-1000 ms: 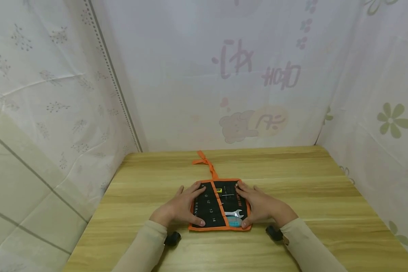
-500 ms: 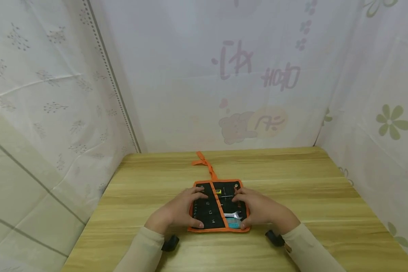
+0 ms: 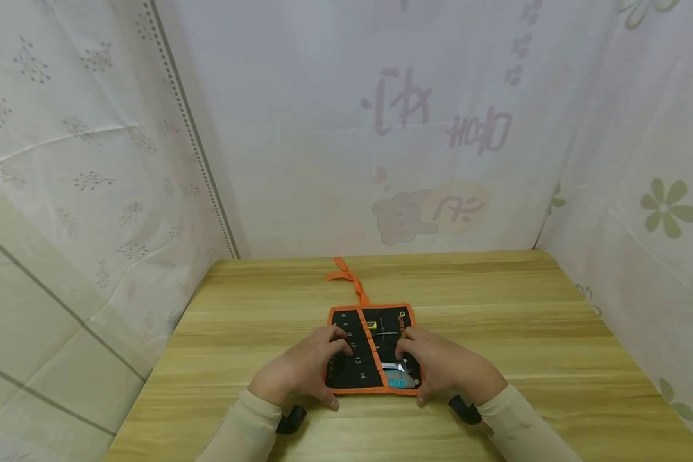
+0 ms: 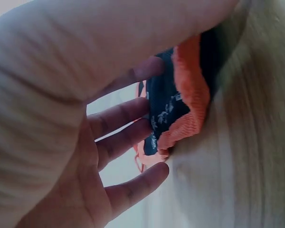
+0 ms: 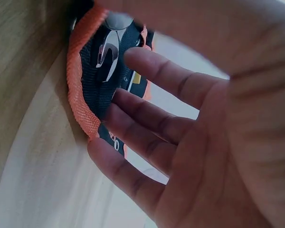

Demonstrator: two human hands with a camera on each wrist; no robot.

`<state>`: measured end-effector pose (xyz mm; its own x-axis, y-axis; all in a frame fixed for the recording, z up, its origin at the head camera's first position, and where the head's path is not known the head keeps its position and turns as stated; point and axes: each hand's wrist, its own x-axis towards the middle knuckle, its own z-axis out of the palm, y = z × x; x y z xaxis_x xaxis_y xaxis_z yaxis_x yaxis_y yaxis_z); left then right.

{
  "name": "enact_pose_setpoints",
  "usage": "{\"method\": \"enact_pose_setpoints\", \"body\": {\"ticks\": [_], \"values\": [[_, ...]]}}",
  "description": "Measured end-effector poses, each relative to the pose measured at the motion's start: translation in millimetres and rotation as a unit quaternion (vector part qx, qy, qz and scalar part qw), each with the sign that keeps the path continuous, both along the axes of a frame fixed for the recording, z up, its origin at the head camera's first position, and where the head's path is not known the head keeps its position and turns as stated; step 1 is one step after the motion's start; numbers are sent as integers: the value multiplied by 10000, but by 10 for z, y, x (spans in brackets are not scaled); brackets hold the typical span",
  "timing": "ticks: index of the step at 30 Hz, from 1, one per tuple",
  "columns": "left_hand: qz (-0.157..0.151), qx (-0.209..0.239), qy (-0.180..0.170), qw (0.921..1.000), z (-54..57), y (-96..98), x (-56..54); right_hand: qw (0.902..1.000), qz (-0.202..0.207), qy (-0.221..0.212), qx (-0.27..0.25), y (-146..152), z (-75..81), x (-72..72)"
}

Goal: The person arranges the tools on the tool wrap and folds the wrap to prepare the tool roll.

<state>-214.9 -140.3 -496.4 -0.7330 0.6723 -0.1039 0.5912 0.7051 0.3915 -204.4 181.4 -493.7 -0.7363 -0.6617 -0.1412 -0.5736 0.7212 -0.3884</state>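
A black tool pouch [image 3: 346, 390] with orange trim lies spread on the table, white size numbers down its left half. From its right-half pockets show a silver open-end wrench [image 3: 393, 366], a teal-handled tool [image 3: 400, 380] and a small yellow-ended item [image 3: 371, 325]. My left hand [image 3: 300, 369] is at the pouch's left side, fingers over the numbered panel, thumb by the near edge. Mirroring it, my right hand [image 3: 447, 366] has its fingertips over the right side. Both wrist views show loosely extended fingers near the orange trim [image 4: 190, 90]; firm contact is hard to tell.
An orange tie strap [image 3: 355, 285] trails from the pouch's far edge towards the back of the wooden table [image 3: 254, 301]. Printed curtains [image 3: 300, 160] hang behind and at both sides. A black wrist camera [image 3: 291, 420] sits under each forearm.
My fingers have drawn back from the far part of the pouch towards me. Both thumbs have slid off its face to the near edge. The pouch stays almost in place.
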Motion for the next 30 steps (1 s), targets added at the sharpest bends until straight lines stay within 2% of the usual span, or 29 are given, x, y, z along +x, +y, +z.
{"method": "enact_pose_setpoints", "body": {"ticks": [6,13,19,25,30], "values": [[-3,46,102,9999,-43,-12,-14,9996,-20,-52,-281,42,-13,-18],[-20,514,-158,9986,-28,-55,-40,9988,-1,-272,-404,100,5,-51],[-127,645,-243,9975,-38,-92,-98,9968,-54,-557,-579,136,18,-95],[-92,833,-58,9965,-58,-87,-141,9949,-171,-463,-877,162,-68,-171],[151,919,230,9954,-88,-68,-150,9933,-222,-300,-1098,155,-128,-214]]}}
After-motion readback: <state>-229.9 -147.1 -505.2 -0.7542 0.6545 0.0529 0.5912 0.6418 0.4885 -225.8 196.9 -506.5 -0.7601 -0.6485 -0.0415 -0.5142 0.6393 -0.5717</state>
